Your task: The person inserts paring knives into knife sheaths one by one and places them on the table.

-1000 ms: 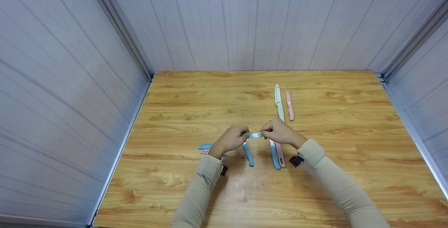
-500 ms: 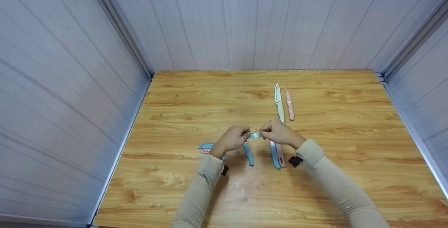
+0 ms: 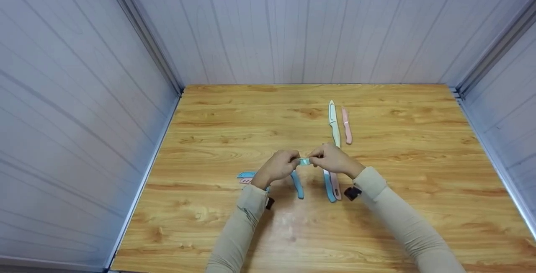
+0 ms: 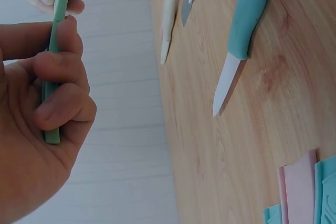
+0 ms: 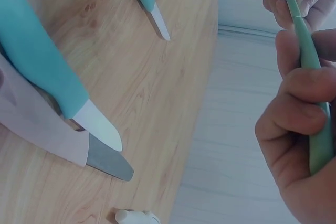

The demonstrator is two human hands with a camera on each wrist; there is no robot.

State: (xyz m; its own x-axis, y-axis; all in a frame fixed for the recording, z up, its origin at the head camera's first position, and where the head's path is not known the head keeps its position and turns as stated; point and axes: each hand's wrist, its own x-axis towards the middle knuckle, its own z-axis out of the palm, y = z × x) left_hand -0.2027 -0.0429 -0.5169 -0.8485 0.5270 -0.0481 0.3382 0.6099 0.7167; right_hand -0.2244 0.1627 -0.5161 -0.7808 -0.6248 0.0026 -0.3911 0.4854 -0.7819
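Head camera: two bare hands met above a wood-grain table (image 3: 209, 139). Between the left hand (image 3: 278, 166) and the right hand (image 3: 333, 158) was a slim green knife (image 3: 304, 161), apparently sheathed, its long axis running almost level from one hand straight across to the other. Neither hand was nearer: each gripped an end, leaving only a short middle stretch uncovered. On the person's side of that gap lay a blue-handled paring knife (image 3: 297, 186). Toward the person from the right hand, a larger blue-handled knife (image 3: 329, 187) lay alongside a pink-handled knife (image 3: 336, 186); beyond that hand were a cream knife (image 3: 336, 134) and a small pink knife (image 3: 347, 132). A blue sheath (image 3: 246, 175) and a pink sheath (image 3: 246, 180) lay left of the left wrist.

Left-wrist camera: the left fingers curled around the green knife, its blunt end showing against the palm; the right hand held the opposite end, in line with it.

Right-wrist camera: the right fingers wrapped the thicker, handle-like end. A seam crossed the green near the left fingertips (any blade inside was hidden), so a pull or push seemed to depend on keeping both hands on that one line.
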